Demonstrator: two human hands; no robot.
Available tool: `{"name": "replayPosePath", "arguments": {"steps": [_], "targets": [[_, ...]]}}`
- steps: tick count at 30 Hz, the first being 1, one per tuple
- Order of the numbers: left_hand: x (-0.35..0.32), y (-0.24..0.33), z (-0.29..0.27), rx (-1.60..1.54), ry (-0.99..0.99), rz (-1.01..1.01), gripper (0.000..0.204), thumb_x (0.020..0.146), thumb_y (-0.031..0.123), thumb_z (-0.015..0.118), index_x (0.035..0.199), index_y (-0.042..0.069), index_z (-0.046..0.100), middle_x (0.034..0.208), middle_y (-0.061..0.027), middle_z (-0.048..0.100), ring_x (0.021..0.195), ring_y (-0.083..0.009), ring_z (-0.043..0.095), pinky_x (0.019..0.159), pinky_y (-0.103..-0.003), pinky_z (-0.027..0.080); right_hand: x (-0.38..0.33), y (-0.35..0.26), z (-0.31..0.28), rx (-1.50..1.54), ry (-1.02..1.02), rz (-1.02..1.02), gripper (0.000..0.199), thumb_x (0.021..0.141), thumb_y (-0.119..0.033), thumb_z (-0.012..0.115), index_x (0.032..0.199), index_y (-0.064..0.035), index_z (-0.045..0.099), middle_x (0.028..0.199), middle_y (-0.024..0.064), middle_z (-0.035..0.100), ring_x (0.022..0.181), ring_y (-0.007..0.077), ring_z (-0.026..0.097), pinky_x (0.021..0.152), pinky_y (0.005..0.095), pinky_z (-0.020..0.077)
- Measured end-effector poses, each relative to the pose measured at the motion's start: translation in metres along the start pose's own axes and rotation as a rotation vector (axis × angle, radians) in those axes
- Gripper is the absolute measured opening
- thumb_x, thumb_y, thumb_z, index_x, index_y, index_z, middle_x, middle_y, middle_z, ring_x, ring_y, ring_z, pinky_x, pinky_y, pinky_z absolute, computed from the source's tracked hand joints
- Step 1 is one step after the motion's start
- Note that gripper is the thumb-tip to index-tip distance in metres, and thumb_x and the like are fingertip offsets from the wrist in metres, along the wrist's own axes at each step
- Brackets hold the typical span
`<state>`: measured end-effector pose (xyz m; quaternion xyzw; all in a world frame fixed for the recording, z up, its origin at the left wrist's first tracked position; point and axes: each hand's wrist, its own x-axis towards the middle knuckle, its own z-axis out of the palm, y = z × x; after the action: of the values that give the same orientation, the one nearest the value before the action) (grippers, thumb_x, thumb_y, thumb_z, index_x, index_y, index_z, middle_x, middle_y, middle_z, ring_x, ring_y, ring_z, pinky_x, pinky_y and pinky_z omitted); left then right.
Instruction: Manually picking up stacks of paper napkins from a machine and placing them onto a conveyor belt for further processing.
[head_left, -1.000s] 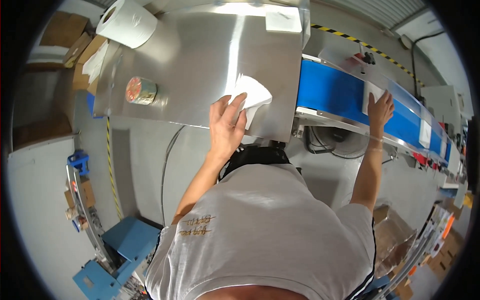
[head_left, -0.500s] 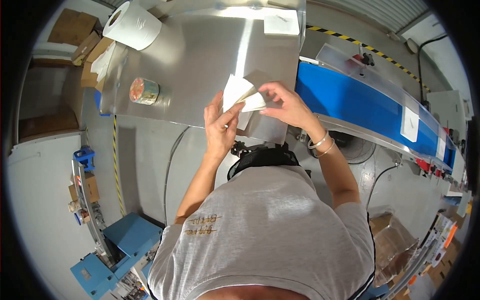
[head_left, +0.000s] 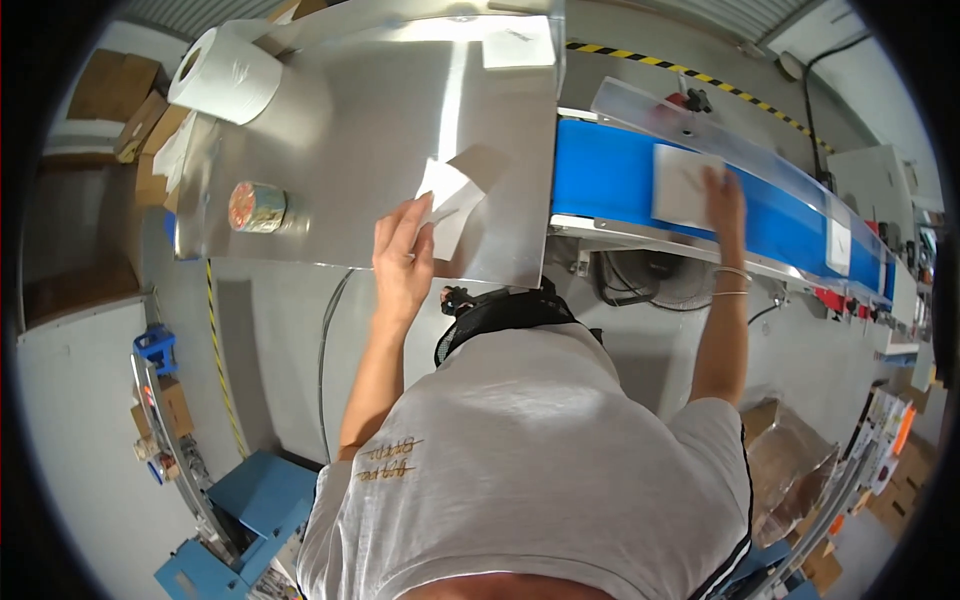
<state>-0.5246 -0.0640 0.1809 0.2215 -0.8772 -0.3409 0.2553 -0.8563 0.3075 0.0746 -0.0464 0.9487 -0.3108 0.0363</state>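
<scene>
Standing at a big steel table [head_left: 340, 150], w/ a blue conveyor belt [head_left: 610, 170] just R of it, slanting away to the R. Wearing a lt. grey tee [head_left: 530, 450]. Can see a round fan [head_left: 682, 283] below the belt, partly hidden. At the table's far L corner, a fat white roll [head_left: 240, 85] on its side. Using L hand [head_left: 402, 260] at the near R part of the table, pinching white papers [head_left: 452, 192] by the L edge, btwn thumb + fingers. Reaching R hand [head_left: 727, 205] out over the belt, motion-blurred, w/ fingers at the R edge of a white sheet [head_left: 680, 185] lying on the blue; can't tell if pinching it or just pressing on it. At the table's far R corner, a white stack [head_left: 518, 48], well apart fr. both hands. Farther R along the belt, a second sheet [head_left: 838, 247], also white. Nr. the table's L end, a squat cylinder [head_left: 258, 207] w/ reddish end, well apart fr. L hand. Smallest of all, thin bangles [head_left: 733, 270] on R wrist.
</scene>
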Motion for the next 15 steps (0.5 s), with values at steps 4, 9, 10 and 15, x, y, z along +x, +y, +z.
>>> {"name": "replayPosePath", "arguments": {"steps": [4,9,10,15], "targets": [[-0.002,-0.002,0.004,0.044,0.02,0.046,0.038,0.082,-0.004,0.061,0.114,0.016,0.067,0.117,-0.0145,0.058,0.102,-0.0303,0.055,0.079,-0.037,0.051,-0.031,-0.037,-0.026,-0.664,0.527,-0.13,0.055,0.085,-0.041,0.065,0.125,-0.0055,0.054,0.113,0.0204,0.061,0.098,0.0369,0.061,0.081,0.0435,0.0492],[-0.006,-0.004,0.004,0.038,0.057,0.033,0.038,0.08,-0.006,0.061,0.11,0.017,0.069,0.122,-0.0157,0.056,0.101,-0.03,0.055,0.081,-0.037,0.05,-0.091,-0.164,0.03,0.341,-0.243,-0.624,0.055,0.073,-0.017,0.079,0.122,-0.0117,0.055,0.119,0.0094,0.057,0.101,0.0257,0.058,0.084,0.0358,0.0501],[-0.005,-0.003,0.004,0.039,0.044,0.011,0.038,0.08,-0.007,0.061,0.109,0.017,0.069,0.125,-0.0161,0.054,0.103,-0.03,0.054,0.082,-0.037,0.049,-0.104,-0.19,0.035,0.372,-0.432,-0.64,0.055,0.075,-0.015,0.077,0.125,-0.0137,0.054,0.12,0.0086,0.056,0.106,0.0229,0.057,0.087,0.0356,0.0493],[-0.006,-0.004,0.005,0.025,0.026,-0.016,0.039,0.078,-0.009,0.06,0.105,0.017,0.071,0.132,-0.0174,0.049,0.108,-0.0305,0.052,0.085,-0.037,0.048,-0.129,-0.249,0.076,0.582,-0.746,-0.762,0.052,0.073,-0.013,0.078,0.12,-0.0122,0.054,0.123,0.0054,0.05,0.108,0.022,0.054,0.092,0.0359,0.0453]]}}
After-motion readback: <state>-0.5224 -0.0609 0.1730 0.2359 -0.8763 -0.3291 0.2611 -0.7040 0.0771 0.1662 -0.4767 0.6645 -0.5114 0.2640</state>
